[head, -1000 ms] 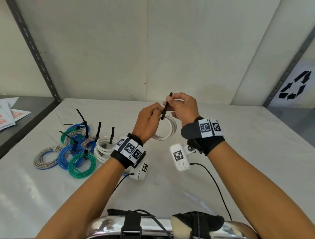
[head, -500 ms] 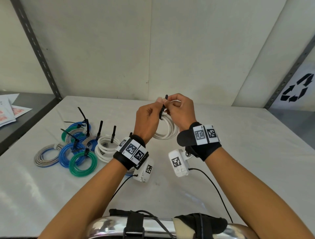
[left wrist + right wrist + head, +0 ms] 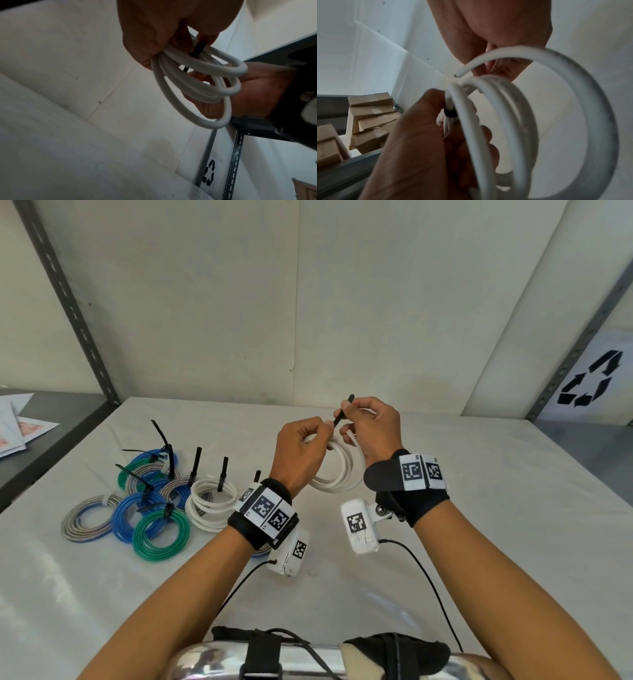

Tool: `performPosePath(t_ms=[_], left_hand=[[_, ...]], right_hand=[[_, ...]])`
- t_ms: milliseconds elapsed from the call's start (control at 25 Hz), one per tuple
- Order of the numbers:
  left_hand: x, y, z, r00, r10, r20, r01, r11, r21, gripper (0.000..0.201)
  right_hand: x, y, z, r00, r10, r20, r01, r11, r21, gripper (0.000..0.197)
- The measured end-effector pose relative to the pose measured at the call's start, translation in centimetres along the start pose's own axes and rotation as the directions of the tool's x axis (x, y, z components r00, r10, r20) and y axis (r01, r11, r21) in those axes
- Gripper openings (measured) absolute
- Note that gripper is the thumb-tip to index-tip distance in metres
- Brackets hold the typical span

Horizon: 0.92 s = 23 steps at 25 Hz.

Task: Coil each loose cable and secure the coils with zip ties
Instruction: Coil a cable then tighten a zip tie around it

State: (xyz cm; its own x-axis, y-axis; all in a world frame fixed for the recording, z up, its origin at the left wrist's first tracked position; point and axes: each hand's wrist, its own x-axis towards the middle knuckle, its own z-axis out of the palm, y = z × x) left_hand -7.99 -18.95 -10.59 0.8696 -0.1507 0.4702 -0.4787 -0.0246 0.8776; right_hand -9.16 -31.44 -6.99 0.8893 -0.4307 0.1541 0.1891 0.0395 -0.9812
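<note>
We hold the white cable coil [image 3: 337, 470] in the air just above the centre of the head view, clear of the white table [image 3: 479, 542] beneath it. Our left hand [image 3: 301, 451] has its fingers curled round the upper left of the bundle, pressing the turns together. Our right hand [image 3: 371, 429] sits just right of it, almost touching, and pinches the black zip tie [image 3: 342, 409], whose tail points up toward the top of the frame. In the left wrist view the tie's strap [image 3: 197, 50] crosses the turns right at our fingers. From the right wrist view a dark band sits on the turns by the left thumb, but we cannot tell whether the tie is already locked.

The cable looks light, smooth and springy to us. Its turns stand apart at the lower part of the loop, and one cut end [image 3: 459, 73] sticks free, so we judge it would spring open if the pinch slackened. The best hold is where we have it now, on the bundled section beside the tie, with all turns gathered. The tie seems stiff enough to thread but thin and slick, so we should grip its tail close to the head when pulling.

In the left of the head view, the finished coils [image 3: 147, 505] lie on the table, well apart from our hands.
</note>
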Motion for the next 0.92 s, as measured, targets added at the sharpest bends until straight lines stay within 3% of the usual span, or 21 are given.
performPosePath(t_ms=[80, 200, 320, 400, 520, 560, 680, 800, 920], left_hand=[[0.1, 0.0, -0.3, 0.988, -0.141, -0.070, 0.134, 0.986, -0.096, 0.043], [1.1, -0.6, -1.1, 0.893, -0.417, -0.172, 0.340, 0.873, -0.349, 0.043], [2.6, -1.0, -2.4, 0.793, -0.535, -0.290, 0.360, 0.797, -0.484, 0.040], [3.5, -1.0, -3.4, 0.763, -0.549, -0.341, 0.325, 0.782, -0.532, 0.040], [3.6, -0.8, -4.1, 0.811, -0.474, -0.341, 0.289, 0.833, -0.471, 0.043], [3.3, -0.6, -4.1, 0.839, -0.436, -0.325, 0.283, 0.861, -0.424, 0.043], [2.4, 0.3, -3.7, 0.897, -0.374, -0.236, 0.272, 0.888, -0.372, 0.040], [2.2, 0.9, -3.6, 0.903, -0.411, -0.124, 0.325, 0.843, -0.428, 0.034], [1.9, 0.9, -3.7, 0.944, -0.322, -0.070, 0.269, 0.875, -0.403, 0.032]], right_hand=[[-0.3, 0.2, 0.1, 0.999, 0.044, 0.011, -0.043, 0.998, -0.047, 0.017], [-0.6, 0.1, 0.1, 0.990, 0.143, 0.013, -0.140, 0.982, -0.126, 0.057], [-0.7, -0.4, -0.8, 0.963, 0.241, 0.124, -0.218, 0.960, -0.175, 0.092], [-0.9, -0.5, -1.0, 0.952, 0.196, 0.234, -0.144, 0.964, -0.222, 0.079], [-1.3, 0.1, -0.7, 0.945, -0.092, 0.315, 0.155, 0.971, -0.181, 0.019], [-1.2, 0.3, -0.6, 0.935, -0.194, 0.297, 0.260, 0.945, -0.200, 0.014], [-1.3, 0.1, -0.1, 0.876, -0.390, 0.285, 0.471, 0.821, -0.322, 0.022], [-1.7, 0.0, 0.0, 0.853, -0.414, 0.318, 0.515, 0.768, -0.381, 0.019], [-1.5, 0.2, -0.3, 0.839, -0.471, 0.274, 0.544, 0.744, -0.387, 0.017]])
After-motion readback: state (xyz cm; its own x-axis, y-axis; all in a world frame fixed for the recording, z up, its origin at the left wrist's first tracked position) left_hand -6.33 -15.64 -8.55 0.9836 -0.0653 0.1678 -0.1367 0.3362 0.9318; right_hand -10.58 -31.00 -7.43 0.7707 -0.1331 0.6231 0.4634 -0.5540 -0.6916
